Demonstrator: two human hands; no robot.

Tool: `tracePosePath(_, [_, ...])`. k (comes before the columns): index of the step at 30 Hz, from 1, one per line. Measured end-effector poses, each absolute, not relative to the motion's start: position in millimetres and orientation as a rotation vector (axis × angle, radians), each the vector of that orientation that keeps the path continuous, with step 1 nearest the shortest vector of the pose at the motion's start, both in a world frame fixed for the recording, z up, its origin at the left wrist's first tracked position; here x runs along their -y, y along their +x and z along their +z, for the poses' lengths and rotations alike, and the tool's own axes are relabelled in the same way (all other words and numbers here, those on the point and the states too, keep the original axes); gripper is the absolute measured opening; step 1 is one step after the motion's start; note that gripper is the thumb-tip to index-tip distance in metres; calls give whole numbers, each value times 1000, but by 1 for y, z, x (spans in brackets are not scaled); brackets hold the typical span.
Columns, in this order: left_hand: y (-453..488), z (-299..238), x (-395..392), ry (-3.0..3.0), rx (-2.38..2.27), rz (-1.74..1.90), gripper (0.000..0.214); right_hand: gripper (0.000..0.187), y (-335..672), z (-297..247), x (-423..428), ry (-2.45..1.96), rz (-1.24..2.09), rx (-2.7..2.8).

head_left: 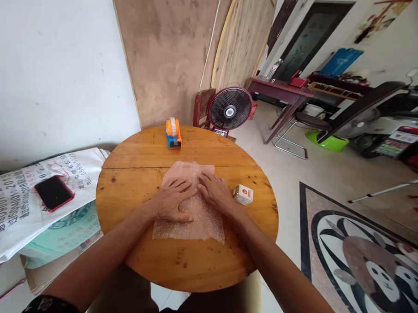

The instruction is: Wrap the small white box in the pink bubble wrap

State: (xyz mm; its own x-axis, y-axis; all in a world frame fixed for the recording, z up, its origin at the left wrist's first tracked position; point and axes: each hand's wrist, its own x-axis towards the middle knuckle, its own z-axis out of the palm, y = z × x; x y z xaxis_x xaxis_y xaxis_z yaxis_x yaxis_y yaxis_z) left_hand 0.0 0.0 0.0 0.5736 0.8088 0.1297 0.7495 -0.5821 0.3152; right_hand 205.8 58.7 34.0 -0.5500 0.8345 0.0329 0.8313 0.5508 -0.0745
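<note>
Surface: round wooden table (186, 263), knots dotted about, one dark seam running across the far part.
Room: white wall (52, 66) on the left, plywood board (170, 52) and a rounded wood panel (238, 40) standing behind the table, plus a fan (229, 108) and a dark red desk (282, 87).
Floor: pale tiles (286, 181), with a panda design (365, 251) on the right — two faces showing.
Left-side pile: white printed sack (81, 164) with a phone (54, 192) lying on it, green sack (71, 227) below.
Bubble wrap (198, 224): one sheet, spread flat mid-table.
Left hand (174, 202): palm down on the wrap, fingers spread, thumb wide — gripping nothing.
Right hand (215, 191): also palm down on it, fingers closer together, nothing gripped.
Tabletop count: one wrap sheet, one tape dispenser (174, 133) near the far edge, one small box (243, 194) just beside the right hand.
</note>
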Motion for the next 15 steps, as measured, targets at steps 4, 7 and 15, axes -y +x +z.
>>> tracePosePath(4, [0, 0, -1, 2566, -1300, 390, 90, 44, 222, 50, -52, -1383, 86, 2696])
tracePosePath(7, [-1, 0, -1, 2565, -1289, 405, 88, 43, 251, 60, -42, -1342, 11, 2682])
tracePosePath(15, [-1, -1, -1, 2561, -1307, 402, 88, 53, 327, 63, -51, -1918, 74, 2489])
